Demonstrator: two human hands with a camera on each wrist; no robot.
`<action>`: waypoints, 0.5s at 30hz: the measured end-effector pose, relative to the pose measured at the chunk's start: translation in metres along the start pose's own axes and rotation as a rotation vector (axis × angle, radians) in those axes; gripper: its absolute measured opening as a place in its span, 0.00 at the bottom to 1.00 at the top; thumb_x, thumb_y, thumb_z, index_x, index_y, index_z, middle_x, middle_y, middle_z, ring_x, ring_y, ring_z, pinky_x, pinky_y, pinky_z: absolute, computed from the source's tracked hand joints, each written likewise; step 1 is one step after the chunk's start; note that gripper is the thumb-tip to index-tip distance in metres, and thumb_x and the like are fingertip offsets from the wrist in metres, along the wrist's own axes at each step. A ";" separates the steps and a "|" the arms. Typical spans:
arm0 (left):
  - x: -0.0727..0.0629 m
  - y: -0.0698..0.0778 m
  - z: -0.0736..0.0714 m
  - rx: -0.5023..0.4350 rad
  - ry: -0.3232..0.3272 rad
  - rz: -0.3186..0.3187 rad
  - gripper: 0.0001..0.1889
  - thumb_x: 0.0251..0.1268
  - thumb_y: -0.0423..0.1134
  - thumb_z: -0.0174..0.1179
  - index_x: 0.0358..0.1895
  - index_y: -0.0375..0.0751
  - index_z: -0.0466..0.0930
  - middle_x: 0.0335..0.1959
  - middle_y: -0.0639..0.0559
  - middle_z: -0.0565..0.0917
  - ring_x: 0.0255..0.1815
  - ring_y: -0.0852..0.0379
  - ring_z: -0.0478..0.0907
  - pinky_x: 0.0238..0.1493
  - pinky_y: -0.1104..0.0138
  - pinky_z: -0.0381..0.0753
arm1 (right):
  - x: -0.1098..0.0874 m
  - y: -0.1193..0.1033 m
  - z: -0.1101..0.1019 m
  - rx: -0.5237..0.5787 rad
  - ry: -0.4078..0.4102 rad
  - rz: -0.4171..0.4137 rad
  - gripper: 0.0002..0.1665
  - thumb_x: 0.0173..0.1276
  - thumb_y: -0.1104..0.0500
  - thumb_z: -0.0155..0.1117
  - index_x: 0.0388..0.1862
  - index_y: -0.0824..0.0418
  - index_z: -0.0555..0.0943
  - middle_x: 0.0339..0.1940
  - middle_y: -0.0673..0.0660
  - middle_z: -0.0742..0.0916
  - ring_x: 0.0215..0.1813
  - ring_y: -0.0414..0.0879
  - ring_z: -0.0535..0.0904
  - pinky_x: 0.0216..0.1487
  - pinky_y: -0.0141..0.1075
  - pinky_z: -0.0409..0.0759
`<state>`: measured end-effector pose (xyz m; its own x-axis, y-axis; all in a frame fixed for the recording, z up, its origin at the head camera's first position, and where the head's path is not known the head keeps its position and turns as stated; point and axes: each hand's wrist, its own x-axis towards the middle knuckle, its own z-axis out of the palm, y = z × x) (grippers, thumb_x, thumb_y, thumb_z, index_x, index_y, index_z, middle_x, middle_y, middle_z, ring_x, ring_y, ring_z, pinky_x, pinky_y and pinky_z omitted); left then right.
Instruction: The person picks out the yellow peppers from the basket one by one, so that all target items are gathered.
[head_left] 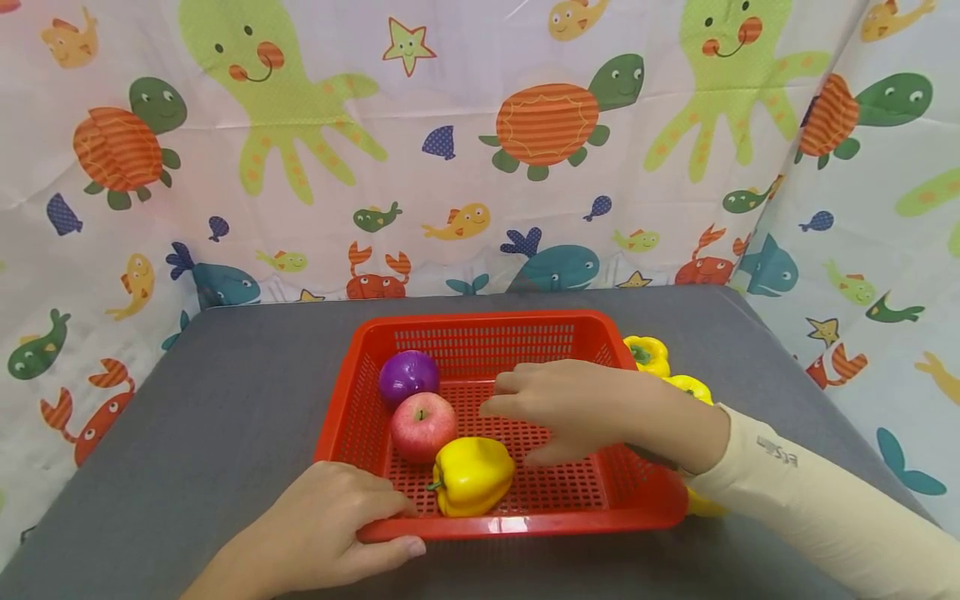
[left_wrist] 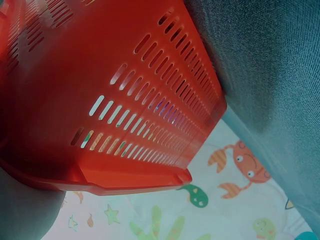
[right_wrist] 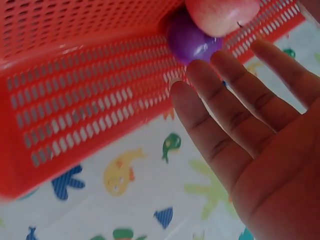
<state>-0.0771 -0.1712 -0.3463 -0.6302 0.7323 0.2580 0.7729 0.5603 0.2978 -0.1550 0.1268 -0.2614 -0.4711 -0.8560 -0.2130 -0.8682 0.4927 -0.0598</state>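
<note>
- while the left hand [head_left: 337, 518] grips its near-left corner, the red rectangular plastic basket [head_left: 517, 525] with slotted walls rests on the dark grey cloth-like surface [head_left: 225, 400].
- the left hand is curled over the rim, fingers reaching inside and thumb pressed along the outer side.
- within the basket, toward its left and near side, lies a glossy yellow bell pepper [head_left: 474, 477], tipped over with its green stem to the left.
- just behind it sits a round pinkish-red apple [head_left: 423, 427], stem end up.
- beyond the apple, by the far-left corner, is a shiny round purple item [head_left: 407, 377], partly hidden by the apple in the head view.
- the right hand [head_left: 558, 408] is released and hovers over the right half of the basket, fingers extended and spread apart in the right wrist view, tips pointing toward the apple and the purple item.
- a cream sleeve [head_left: 817, 492] with dark lettering covers the right forearm.
- outside the basket's right wall are two more glossy yellow bell peppers [head_left: 654, 360] and, nearer, a partly hidden yellow thing [head_left: 703, 502].
- behind everything hangs a white sheet [head_left: 457, 100] printed with turtles, octopuses, crabs, whales and fish.
</note>
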 end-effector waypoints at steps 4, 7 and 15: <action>-0.001 0.000 0.000 -0.027 -0.009 -0.015 0.11 0.66 0.60 0.62 0.38 0.61 0.87 0.28 0.77 0.79 0.23 0.77 0.70 0.27 0.76 0.71 | 0.021 -0.005 0.005 0.000 -0.060 -0.012 0.43 0.59 0.43 0.77 0.72 0.48 0.72 0.63 0.50 0.80 0.64 0.45 0.75 0.59 0.42 0.77; -0.001 0.000 -0.001 -0.069 -0.030 -0.040 0.11 0.66 0.60 0.62 0.39 0.62 0.87 0.29 0.78 0.80 0.23 0.78 0.70 0.26 0.76 0.71 | 0.034 -0.007 0.009 -0.005 -0.104 -0.021 0.45 0.58 0.44 0.77 0.73 0.46 0.71 0.64 0.49 0.79 0.62 0.45 0.75 0.57 0.42 0.79; -0.001 0.000 0.000 -0.052 0.003 -0.025 0.10 0.65 0.59 0.62 0.38 0.62 0.87 0.29 0.77 0.80 0.24 0.78 0.71 0.27 0.77 0.71 | 0.055 -0.018 0.010 -0.060 -0.163 -0.010 0.46 0.55 0.44 0.79 0.70 0.46 0.69 0.62 0.49 0.80 0.59 0.45 0.77 0.56 0.41 0.79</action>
<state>-0.0762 -0.1717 -0.3464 -0.6494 0.7171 0.2531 0.7524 0.5573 0.3512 -0.1640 0.0724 -0.2820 -0.4353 -0.8216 -0.3680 -0.8825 0.4702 -0.0057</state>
